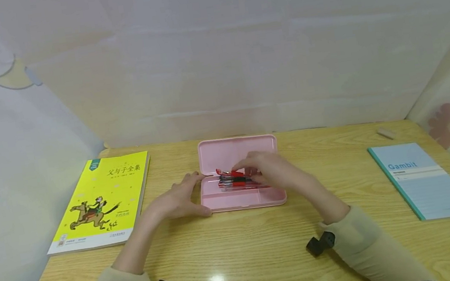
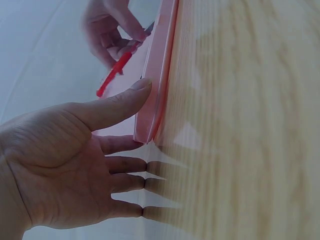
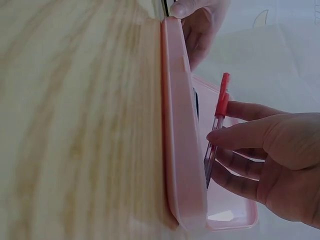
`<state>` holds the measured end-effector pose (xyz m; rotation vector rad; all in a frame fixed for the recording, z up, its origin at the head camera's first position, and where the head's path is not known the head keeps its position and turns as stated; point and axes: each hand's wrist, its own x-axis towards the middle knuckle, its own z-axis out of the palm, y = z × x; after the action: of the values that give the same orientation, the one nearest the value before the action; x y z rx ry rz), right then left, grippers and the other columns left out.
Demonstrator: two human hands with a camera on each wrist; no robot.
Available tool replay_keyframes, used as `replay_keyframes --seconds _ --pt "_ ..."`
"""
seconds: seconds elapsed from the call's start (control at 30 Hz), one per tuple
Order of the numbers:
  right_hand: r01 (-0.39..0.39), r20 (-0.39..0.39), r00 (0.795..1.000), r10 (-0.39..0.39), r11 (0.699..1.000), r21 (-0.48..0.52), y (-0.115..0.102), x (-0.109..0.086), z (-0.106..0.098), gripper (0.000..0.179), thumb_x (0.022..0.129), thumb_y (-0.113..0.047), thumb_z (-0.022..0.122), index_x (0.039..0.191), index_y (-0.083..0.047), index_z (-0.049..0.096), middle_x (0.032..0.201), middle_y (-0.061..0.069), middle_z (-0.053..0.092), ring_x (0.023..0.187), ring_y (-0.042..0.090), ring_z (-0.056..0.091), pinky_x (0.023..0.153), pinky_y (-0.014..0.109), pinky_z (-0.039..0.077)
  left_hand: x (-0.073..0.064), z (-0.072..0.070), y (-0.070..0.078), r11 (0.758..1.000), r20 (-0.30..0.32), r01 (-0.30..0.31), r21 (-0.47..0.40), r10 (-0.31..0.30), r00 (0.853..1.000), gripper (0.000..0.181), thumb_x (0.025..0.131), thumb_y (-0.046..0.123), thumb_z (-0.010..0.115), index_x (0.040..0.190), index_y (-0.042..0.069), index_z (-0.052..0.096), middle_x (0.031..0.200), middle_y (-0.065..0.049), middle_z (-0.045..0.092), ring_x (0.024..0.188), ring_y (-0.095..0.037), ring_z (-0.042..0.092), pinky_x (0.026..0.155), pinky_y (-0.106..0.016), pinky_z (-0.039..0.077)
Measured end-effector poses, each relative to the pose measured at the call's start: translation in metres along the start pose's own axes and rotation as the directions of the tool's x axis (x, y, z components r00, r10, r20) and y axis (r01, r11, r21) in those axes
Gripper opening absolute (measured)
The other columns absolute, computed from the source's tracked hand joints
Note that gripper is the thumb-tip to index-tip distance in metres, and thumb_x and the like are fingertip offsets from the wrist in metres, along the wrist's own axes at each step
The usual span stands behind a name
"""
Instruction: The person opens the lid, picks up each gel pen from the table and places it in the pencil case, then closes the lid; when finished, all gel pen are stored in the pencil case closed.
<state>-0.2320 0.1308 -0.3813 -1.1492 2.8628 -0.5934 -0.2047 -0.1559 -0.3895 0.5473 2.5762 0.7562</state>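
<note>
A pink pencil case (image 1: 238, 201) lies with its lid (image 1: 237, 148) folded back on the wooden table. Several pens (image 1: 235, 183), some with red parts, lie in its rear compartment. My right hand (image 1: 272, 170) is over the right half of the case. Between thumb and fingers it pinches a clear-barrelled pen with a red cap (image 3: 223, 102), tilted over the case with the cap end raised. At the left end, my left hand (image 1: 179, 199) is spread. In the left wrist view its thumb lies against the case wall and its other fingers reach straight past the corner onto the table.
To the left lies a yellow book (image 1: 99, 201) with a horse drawing. A pale blue notebook (image 1: 427, 181) with a green spine is at the right, and a small light block (image 1: 387, 133) lies behind it. White cloth (image 1: 214, 65) stands around the table's back and sides.
</note>
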Motion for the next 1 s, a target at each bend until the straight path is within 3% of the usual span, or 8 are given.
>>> replay_keyframes --seconds 0.17,0.47,0.6,0.67,0.77,0.87,0.93,1.0 --pt "0.02 0.019 1.0 -0.019 0.999 -0.031 -0.001 0.001 0.004 0.038 0.092 0.0 0.069 0.122 -0.021 0.076 0.096 0.0 0.071 0.086 0.014 0.061 0.078 0.03 0.054 -0.001 -0.001 0.0 1.0 0.003 0.005 -0.005 -0.005 1.0 0.096 0.084 0.037 0.084 0.159 0.009 0.033 0.168 -0.03 0.022 0.156 -0.052 0.017 0.125 -0.074 0.012" --pt "-0.025 0.048 0.999 0.026 0.999 -0.028 0.0 0.0 0.005 0.038 0.089 0.002 0.073 0.121 -0.018 0.076 0.093 0.001 0.071 0.086 0.016 0.065 0.08 0.032 0.055 0.0 -0.001 -0.001 1.0 0.013 0.015 -0.012 -0.014 1.0 0.097 0.084 0.038 0.084 0.16 0.01 0.031 0.169 -0.03 0.018 0.158 -0.051 0.013 0.126 -0.072 0.01" --pt "-0.063 0.021 0.998 0.063 0.998 0.025 0.0 -0.004 -0.003 0.034 0.092 -0.005 0.074 0.125 -0.014 0.073 0.099 0.001 0.073 0.09 0.015 0.066 0.083 0.034 0.058 0.0 0.0 -0.001 1.0 0.013 0.016 -0.014 -0.016 1.0 0.098 0.084 0.038 0.084 0.16 0.01 0.031 0.169 -0.03 0.018 0.158 -0.051 0.013 0.126 -0.072 0.01" --pt "-0.095 -0.033 0.995 0.097 0.993 0.07 0.003 -0.005 -0.008 0.03 0.095 -0.008 0.071 0.125 -0.013 0.073 0.101 0.002 0.074 0.091 0.015 0.066 0.082 0.033 0.059 0.0 0.0 0.0 1.0 0.014 0.018 -0.013 -0.018 1.0 0.098 0.084 0.038 0.084 0.161 0.01 0.031 0.169 -0.03 0.018 0.158 -0.051 0.012 0.126 -0.072 0.01" --pt "-0.145 -0.173 0.97 0.173 0.976 0.162 0.01 -0.008 -0.018 0.025 0.098 -0.012 0.068 0.122 -0.01 0.074 0.102 0.004 0.074 0.09 0.017 0.067 0.08 0.034 0.06 0.001 0.0 0.0 1.0 0.016 0.017 -0.016 -0.017 1.0 0.098 0.084 0.038 0.084 0.161 0.01 0.031 0.169 -0.029 0.018 0.158 -0.051 0.011 0.126 -0.072 0.009" --pt "-0.163 -0.331 0.91 0.249 0.95 0.266 0.025 -0.009 -0.028 0.023 0.102 -0.017 0.065 0.12 -0.005 0.074 0.107 0.011 0.074 0.093 0.023 0.068 0.083 0.039 0.06 0.0 0.0 0.0 1.0 0.017 0.02 -0.021 -0.019 1.0 0.097 0.084 0.037 0.084 0.16 0.011 0.031 0.169 -0.029 0.019 0.158 -0.051 0.011 0.126 -0.072 0.009" --pt "-0.174 -0.376 0.877 0.3 0.926 0.334 0.037 -0.009 -0.034 0.029 0.106 -0.025 0.058 0.122 -0.005 0.071 0.115 0.014 0.073 0.101 0.028 0.068 0.088 0.044 0.059 0.0 0.0 0.001 1.0 0.015 0.02 -0.022 -0.02 1.0 0.097 0.084 0.037 0.084 0.16 0.011 0.031 0.169 -0.029 0.019 0.158 -0.052 0.012 0.126 -0.072 0.01" --pt "-0.191 -0.368 0.864 0.344 0.899 0.393 0.05 -0.008 -0.039 0.04 0.109 -0.034 0.049 0.128 -0.004 0.068 0.121 0.018 0.07 0.109 0.032 0.066 0.092 0.05 0.058 0.0 0.0 0.001 1.0 0.013 0.02 -0.022 -0.019 1.0 0.096 0.084 0.037 0.084 0.16 0.011 0.032 0.169 -0.029 0.019 0.157 -0.052 0.013 0.126 -0.072 0.01"
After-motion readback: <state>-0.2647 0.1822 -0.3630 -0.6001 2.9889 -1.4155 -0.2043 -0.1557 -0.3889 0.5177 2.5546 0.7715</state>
